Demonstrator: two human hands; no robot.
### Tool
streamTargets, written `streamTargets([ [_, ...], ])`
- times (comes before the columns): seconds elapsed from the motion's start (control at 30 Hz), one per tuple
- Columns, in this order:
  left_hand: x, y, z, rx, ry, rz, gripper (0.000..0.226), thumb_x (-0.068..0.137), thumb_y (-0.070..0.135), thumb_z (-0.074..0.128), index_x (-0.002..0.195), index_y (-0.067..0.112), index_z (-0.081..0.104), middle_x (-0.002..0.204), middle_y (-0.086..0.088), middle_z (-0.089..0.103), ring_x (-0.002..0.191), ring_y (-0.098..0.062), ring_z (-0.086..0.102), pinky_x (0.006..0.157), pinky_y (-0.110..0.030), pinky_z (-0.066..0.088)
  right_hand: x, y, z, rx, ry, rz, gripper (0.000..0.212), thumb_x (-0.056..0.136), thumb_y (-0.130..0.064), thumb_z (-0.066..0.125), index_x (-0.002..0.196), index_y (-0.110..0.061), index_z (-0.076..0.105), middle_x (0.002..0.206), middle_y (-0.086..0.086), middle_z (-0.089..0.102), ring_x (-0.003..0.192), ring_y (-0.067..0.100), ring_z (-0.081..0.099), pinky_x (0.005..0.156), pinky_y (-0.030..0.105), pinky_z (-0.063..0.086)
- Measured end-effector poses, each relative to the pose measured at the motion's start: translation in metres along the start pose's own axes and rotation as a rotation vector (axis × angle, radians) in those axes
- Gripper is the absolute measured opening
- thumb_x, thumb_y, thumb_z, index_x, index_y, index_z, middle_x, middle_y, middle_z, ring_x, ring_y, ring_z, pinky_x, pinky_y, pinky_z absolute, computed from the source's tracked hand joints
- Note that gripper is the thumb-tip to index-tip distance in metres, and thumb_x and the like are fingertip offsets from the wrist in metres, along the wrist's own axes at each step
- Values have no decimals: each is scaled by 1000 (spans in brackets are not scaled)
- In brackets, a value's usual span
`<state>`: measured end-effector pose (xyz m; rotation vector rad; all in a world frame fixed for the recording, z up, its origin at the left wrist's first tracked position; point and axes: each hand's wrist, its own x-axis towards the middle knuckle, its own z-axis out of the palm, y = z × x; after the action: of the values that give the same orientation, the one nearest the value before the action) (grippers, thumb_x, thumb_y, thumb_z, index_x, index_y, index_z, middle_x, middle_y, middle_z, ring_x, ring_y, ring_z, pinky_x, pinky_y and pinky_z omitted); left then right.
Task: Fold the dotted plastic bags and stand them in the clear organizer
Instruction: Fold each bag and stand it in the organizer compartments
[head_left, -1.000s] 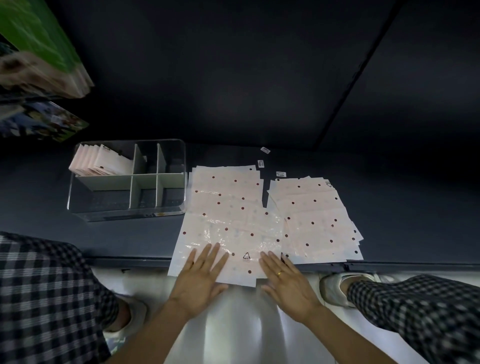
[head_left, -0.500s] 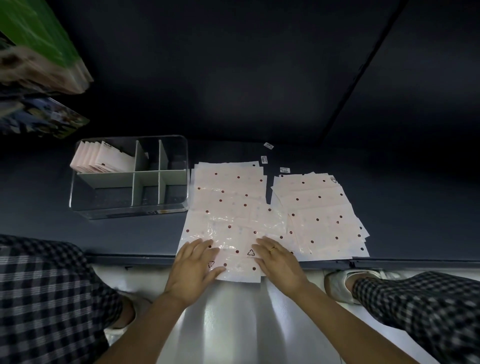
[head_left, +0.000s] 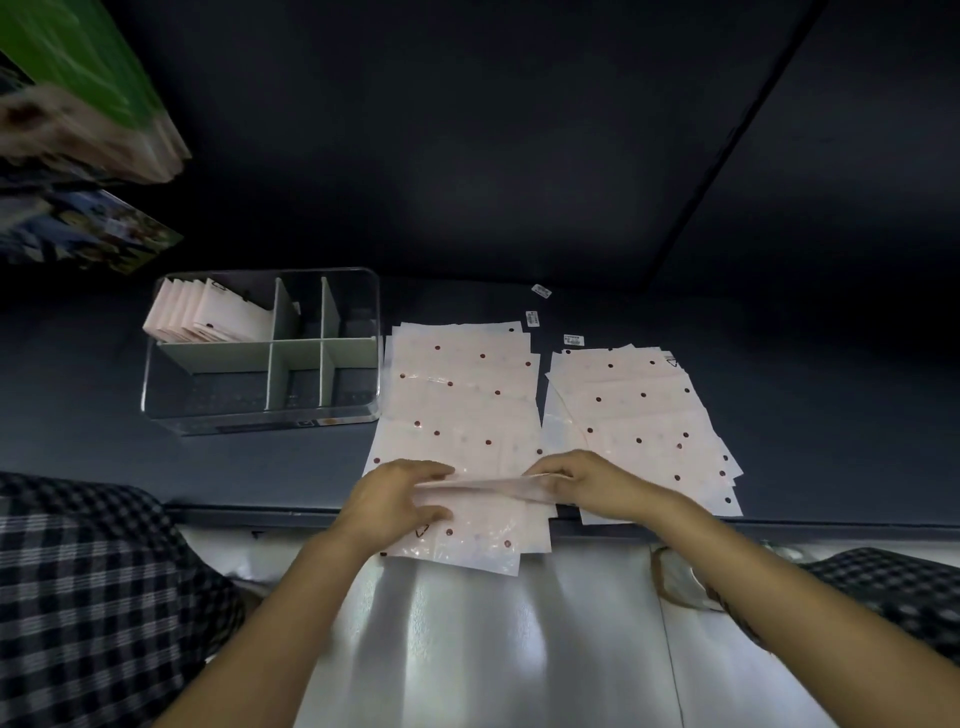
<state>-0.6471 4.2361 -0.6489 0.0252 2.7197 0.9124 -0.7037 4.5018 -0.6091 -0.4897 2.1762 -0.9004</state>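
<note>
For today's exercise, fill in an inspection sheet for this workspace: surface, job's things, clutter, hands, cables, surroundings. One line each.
Surface: dark shelf top, with a pale floor below its front edge.
Job's things: clear organizer with folded bags standing in its far-left compartment; two flat bag stacks, left stack and right stack.
Clutter: three small barcode stickers behind the stacks.
Hands: left hand and right hand each pinch an end of the top bag, near edge lifted.
Cables: nothing seen.
Surroundings: blurred printed packages upper left; checked trouser legs at both sides.
</note>
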Motion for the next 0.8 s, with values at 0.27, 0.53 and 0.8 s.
streamTargets([
  [0.27,-6,16,6,-127,384,-108,54,85,23,69,135,23,50,131,1,55,123,-20,46,96,-30,40,39,6,-13,-1,197,165,14,91,-22,60,100,-14,67,108,1,64,98,12,54,85,23,40],
  [0.53,-7,26,48,438,-6,276,64,99,49,28,151,20,5,157,-1,-14,145,-22,-15,114,-35,-19,55,24,7,-246,327,221,15,92,-26,56,100,-16,64,105,0,66,100,19,57,73,26,38],
  [0.8,-4,11,68,578,-112,228,66,88,69,8,141,41,-21,145,-20,-37,130,-40,-39,110,-50,-25,38,0,68,-317,686,-88,33,95,-11,49,128,-6,56,133,12,54,126,29,46,109,34,32],
])
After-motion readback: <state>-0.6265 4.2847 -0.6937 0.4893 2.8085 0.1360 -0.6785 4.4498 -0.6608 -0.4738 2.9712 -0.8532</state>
